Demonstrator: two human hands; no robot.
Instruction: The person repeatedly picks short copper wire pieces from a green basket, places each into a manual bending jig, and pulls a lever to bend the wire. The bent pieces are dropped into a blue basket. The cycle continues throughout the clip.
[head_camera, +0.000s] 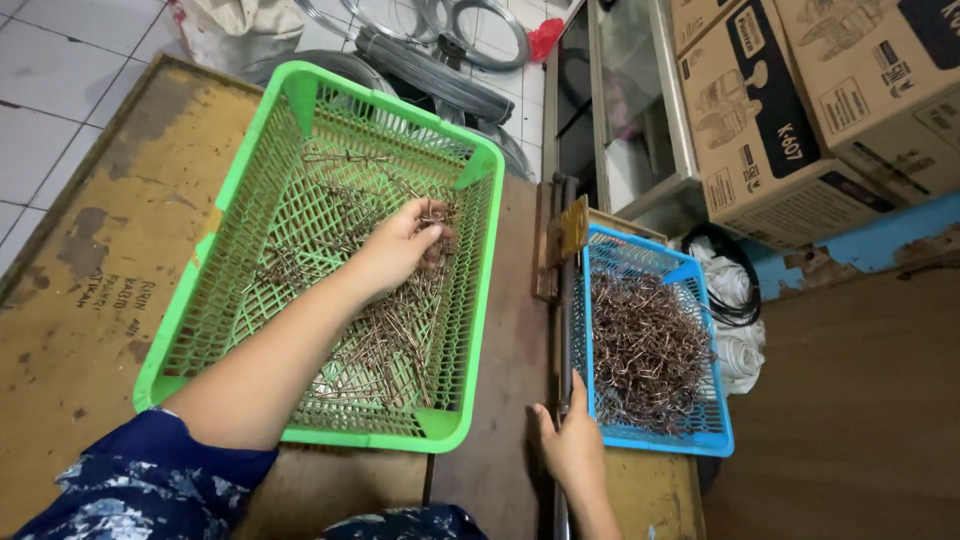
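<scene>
My left hand (400, 245) reaches into a green plastic basket (250, 170) and closes on a small bunch of brown bent wire pieces (437, 215). More of these wire pieces (385, 350) lie scattered on the basket's mesh floor. My right hand (568, 440) rests with fingers apart on the wooden table, touching the near left corner of a blue basket (655, 442). That blue basket holds a dense heap of the same wire pieces (645, 350).
A worn wooden tabletop (90, 290) carries both baskets. A metal rod and hinge (566, 240) run between them. Wire coils (440, 30) lie beyond the green basket. Cardboard boxes (800, 100) stand at the upper right, with white cloth and black cable (735, 290) beside the blue basket.
</scene>
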